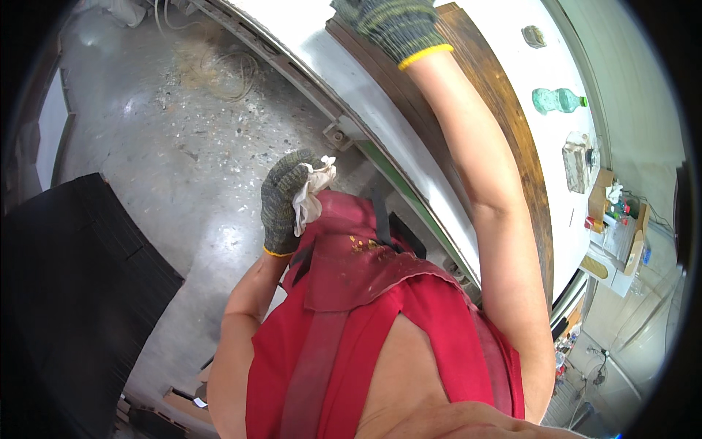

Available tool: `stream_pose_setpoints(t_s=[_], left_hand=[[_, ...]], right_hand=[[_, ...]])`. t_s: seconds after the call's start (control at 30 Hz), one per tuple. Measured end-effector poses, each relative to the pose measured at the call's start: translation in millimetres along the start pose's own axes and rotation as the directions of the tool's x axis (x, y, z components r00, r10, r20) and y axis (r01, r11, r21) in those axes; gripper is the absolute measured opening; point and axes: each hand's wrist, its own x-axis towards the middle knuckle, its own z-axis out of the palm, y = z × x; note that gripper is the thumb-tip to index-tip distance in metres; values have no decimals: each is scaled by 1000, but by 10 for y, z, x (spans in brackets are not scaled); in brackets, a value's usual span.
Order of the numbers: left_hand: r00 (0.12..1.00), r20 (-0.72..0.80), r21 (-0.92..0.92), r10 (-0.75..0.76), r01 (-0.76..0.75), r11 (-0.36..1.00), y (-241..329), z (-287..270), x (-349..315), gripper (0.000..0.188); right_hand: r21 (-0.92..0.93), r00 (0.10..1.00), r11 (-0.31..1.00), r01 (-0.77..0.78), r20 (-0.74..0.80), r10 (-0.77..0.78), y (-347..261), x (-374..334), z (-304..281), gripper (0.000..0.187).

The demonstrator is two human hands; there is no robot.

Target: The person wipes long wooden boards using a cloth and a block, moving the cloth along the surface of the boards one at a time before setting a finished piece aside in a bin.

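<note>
My left hand (285, 197), in a dark grey knitted glove with a yellow cuff, is closed on a crumpled white cloth (314, 192). It hangs beside the workbench, in front of my red apron (351, 271). My right arm stretches far over the bench. In a matching glove, my right hand (398, 28) is over the far end of a long dark brown wooden board (504, 95). The upper picture edge cuts off most of its fingers, so their grip is hidden. The board lies lengthwise on the white bench top (504, 22).
On the bench's right side are a green plastic bottle (557, 100) lying down, a small glass-like object (534, 36) and a whitish block-shaped thing (578, 162). Beyond stands a cluttered side table (614, 241). A black ribbed panel (80, 293) is at left; a hose (238, 80) lies on the speckled floor.
</note>
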Motion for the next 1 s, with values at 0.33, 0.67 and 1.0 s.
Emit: stream_pose_setpoints(t_s=[0.33,0.67,1.0], left_hand=[[940,150,-470,-306,340,815,274,395,51,21],[923,258,-384,-285,368,847,699,820,-112,33],[956,107,-254,-273,292,922,412,599,-257,23]], right_hand=[[-162,960,957,-242,102,260,119,-2714,-1234,54],[-160,895,913,-376,193,402,160,-3621,-1732,56],[-250,990,968,36,144,1,378,-1484,-789,45]])
